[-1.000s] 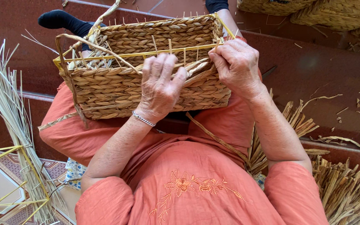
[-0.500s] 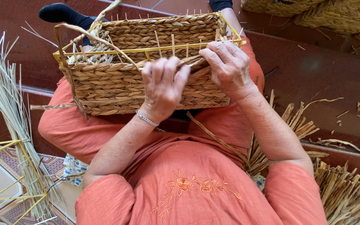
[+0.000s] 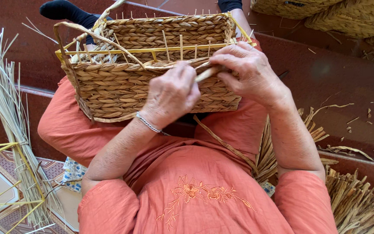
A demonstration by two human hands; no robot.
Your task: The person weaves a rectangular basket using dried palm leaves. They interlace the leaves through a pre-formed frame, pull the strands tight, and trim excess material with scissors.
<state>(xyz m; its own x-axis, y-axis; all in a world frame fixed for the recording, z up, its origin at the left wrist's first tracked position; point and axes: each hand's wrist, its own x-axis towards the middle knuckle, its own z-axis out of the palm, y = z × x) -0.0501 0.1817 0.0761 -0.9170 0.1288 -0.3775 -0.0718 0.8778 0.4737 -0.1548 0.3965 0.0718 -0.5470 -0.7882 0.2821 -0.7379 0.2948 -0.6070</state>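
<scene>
A person in an orange embroidered tunic sat with a rectangular woven basket resting across the lap, seen from above. The left hand was curled against the near rim, fingers closed around a flat straw strand; the right hand pinched the same strand just beside it, at the rim. The basket looked light and fairly stiff, its braided walls rough enough to grip anywhere, though the thin upright stakes along the rim seemed brittle; the rim's yellow frame appeared the firmest hold. What lay inside the basket could not be made out. Loose bundled straw stood to the left, more straw lay lower right, and other woven baskets sat upper right.
</scene>
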